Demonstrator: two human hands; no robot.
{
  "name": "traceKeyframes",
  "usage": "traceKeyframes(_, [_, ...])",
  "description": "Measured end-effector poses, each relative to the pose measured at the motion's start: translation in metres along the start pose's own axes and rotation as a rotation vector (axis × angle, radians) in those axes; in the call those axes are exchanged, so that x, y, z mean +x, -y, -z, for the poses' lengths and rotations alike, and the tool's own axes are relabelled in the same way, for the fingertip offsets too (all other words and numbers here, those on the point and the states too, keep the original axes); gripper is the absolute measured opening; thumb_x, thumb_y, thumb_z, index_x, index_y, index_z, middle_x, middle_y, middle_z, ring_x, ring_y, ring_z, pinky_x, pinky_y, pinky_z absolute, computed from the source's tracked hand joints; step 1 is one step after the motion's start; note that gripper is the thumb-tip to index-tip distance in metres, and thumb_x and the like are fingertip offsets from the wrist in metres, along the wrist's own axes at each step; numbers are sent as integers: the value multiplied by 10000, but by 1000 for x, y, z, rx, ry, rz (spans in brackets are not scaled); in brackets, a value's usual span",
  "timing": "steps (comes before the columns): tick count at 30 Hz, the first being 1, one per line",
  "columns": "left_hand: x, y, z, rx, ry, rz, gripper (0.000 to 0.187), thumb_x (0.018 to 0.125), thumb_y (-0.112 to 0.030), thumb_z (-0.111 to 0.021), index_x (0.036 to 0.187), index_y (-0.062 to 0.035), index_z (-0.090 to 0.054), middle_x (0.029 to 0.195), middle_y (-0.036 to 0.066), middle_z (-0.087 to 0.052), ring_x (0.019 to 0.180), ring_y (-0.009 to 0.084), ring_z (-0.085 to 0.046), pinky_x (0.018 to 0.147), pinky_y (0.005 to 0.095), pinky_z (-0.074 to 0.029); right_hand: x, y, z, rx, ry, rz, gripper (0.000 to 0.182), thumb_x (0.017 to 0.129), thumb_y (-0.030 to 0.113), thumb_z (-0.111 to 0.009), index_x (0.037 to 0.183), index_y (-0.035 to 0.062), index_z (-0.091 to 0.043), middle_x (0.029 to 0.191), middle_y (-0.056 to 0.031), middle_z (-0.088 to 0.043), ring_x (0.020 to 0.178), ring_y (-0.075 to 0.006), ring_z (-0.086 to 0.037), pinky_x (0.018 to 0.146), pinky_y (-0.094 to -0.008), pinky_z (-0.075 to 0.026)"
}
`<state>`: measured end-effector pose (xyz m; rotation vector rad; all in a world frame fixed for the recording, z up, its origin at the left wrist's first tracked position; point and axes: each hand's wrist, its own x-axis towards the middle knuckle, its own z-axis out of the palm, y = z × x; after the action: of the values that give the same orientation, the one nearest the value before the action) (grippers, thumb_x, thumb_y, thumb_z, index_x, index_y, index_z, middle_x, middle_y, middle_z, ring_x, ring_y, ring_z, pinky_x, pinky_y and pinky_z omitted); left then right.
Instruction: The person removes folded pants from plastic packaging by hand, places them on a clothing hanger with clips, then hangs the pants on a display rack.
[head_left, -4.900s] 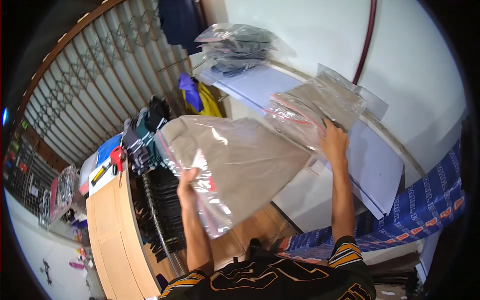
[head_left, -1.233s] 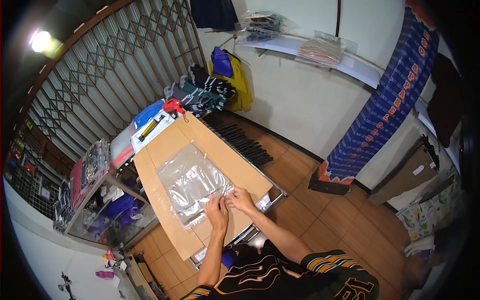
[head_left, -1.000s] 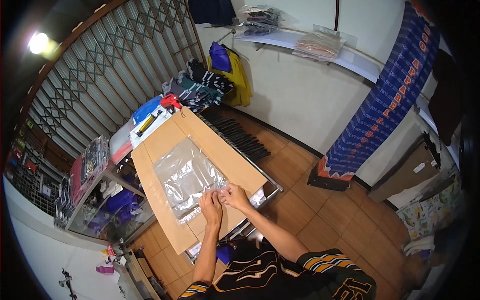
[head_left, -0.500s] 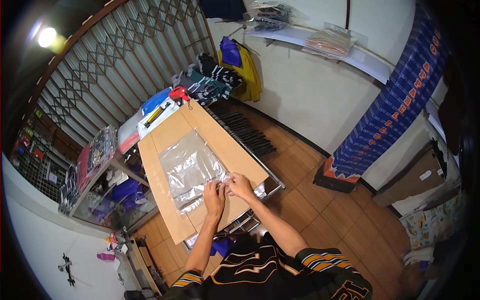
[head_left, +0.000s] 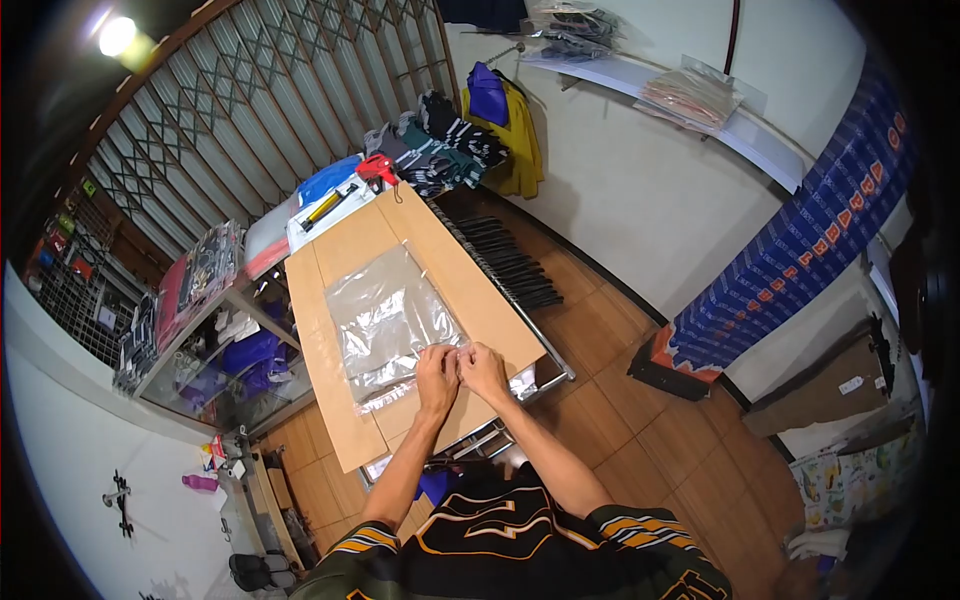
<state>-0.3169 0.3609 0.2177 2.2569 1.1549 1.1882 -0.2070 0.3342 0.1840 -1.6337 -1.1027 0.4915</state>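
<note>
A clear plastic bag [head_left: 388, 318] with folded grey-beige cloth inside lies flat on the wooden table [head_left: 462, 262]. Its near right corner is between my hands. My left hand [head_left: 437, 377] has its fingers bent and pressed onto the bag's near edge. Close beside it, my right hand [head_left: 484, 372] pinches the plastic at that corner. The fingertips of both hands nearly meet, and the fine detail of the grip is too small to see.
A red tape dispenser [head_left: 377, 170] and a yellow-black tool [head_left: 322, 208] sit at the table's far end. Stacked clothes [head_left: 430, 145] lie beyond. A glass cabinet [head_left: 235, 360] stands left; a blue printed column [head_left: 790, 245] rises at right.
My left hand has shifted slightly right along the bag's edge, nearer my right hand. The whole view has also moved a little with my head. The bag stays on the table.
</note>
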Motion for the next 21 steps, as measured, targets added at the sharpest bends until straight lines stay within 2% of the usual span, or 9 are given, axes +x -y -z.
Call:
traceKeyframes(3, [-2,-4,2,38,-13,14,67,877,-78,-626,909,-26,-654,874,133,-632,863,321,-584,779,425,-427,-1,1,0,-53,10,-14,209,889,174,-581,866,-17,-664,737,-188,-687,693,-301,-702,656,-410,-540])
traceKeyframes(5, [-3,-6,3,81,-14,23,73,879,-96,-631,918,-38,-653,890,121,-635,881,310,-584,787,423,-411,-1,1,-2,-56,-50,82,213,887,158,-565,822,-28,-644,685,-181,-678,640,-292,-700,608,-394,-545])
traceKeyframes(8, [-1,-5,2,117,-51,63,69,879,-102,-633,921,-54,-658,892,106,-635,886,290,-579,781,411,-394,-3,0,-3,-61,29,30,215,877,146,-555,766,-26,-621,640,-180,-666,563,-283,-686,559,-373,-543])
traceKeyframes(10, [2,-3,0,167,-129,71,73,891,-100,-612,921,-46,-651,891,104,-630,847,297,-583,765,401,-403,-4,-2,-6,-63,15,47,211,870,143,-557,747,-19,-612,619,-176,-659,532,-277,-678,536,-362,-539])
traceKeyframes(12, [0,-2,2,138,-109,84,73,886,-98,-621,932,-50,-652,888,103,-627,840,289,-583,767,400,-401,-5,-1,-7,-67,7,70,208,864,140,-559,729,-12,-602,597,-172,-652,501,-271,-669,513,-352,-535])
traceKeyframes(18, [-20,0,22,119,-36,69,124,862,-101,-660,979,-59,-660,892,98,-634,823,261,-586,773,394,-389,-10,24,10,-35,-15,71,203,826,186,-625,770,-6,-653,644,-165,-672,624,-308,-691,621,-399,-547])
traceKeyframes(21, [-25,4,29,146,-23,81,145,858,-112,-672,991,-55,-659,876,98,-641,813,255,-590,779,388,-392,-9,26,12,-74,133,-13,179,795,193,-655,770,18,-685,690,-159,-687,694,-332,-692,671,-426,-542])
